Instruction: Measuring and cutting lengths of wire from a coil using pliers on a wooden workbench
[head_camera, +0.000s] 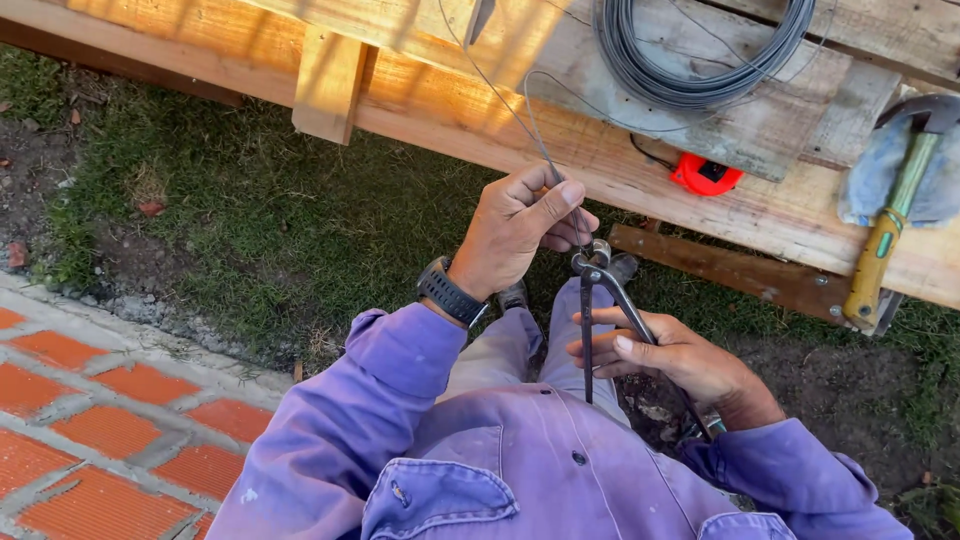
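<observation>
The left hand (515, 235) pinches a thin wire (530, 120) between thumb and curled fingers (560, 195), closed on it just above the head of the pincers (597, 262). The wire runs up from the hand, across the edge of the surface (600, 160), toward a coil (700, 55) of the same grey wire lying on the planks. The right hand (665, 355) wraps its fingers around the pincers' long dark handles, which part slightly below the head; the head sits at the wire, touching or nearly touching the left fingertips. Whether the head bites the wire cannot be told.

The surface is rough, pale wooden planks laid side by side, crossing the top of the view, with sun and shadow stripes on them. A short wooden block (328, 85) hangs from its near edge. Beside the coil, at the edge of one board, sits a small red tape measure (705, 175). Farther right a hammer (890, 230) with a yellow-green handle lies over a grey cloth (880, 170), its handle jutting past the edge. A darker batten (740, 275) runs below the planks.

This is outdoors: grass (270, 220) and bare soil lie under the surface, and red brick paving (90, 420) with grey joints fills the lower left. The person wears a purple shirt (480, 460) and a dark watch (452, 293) on the left wrist.
</observation>
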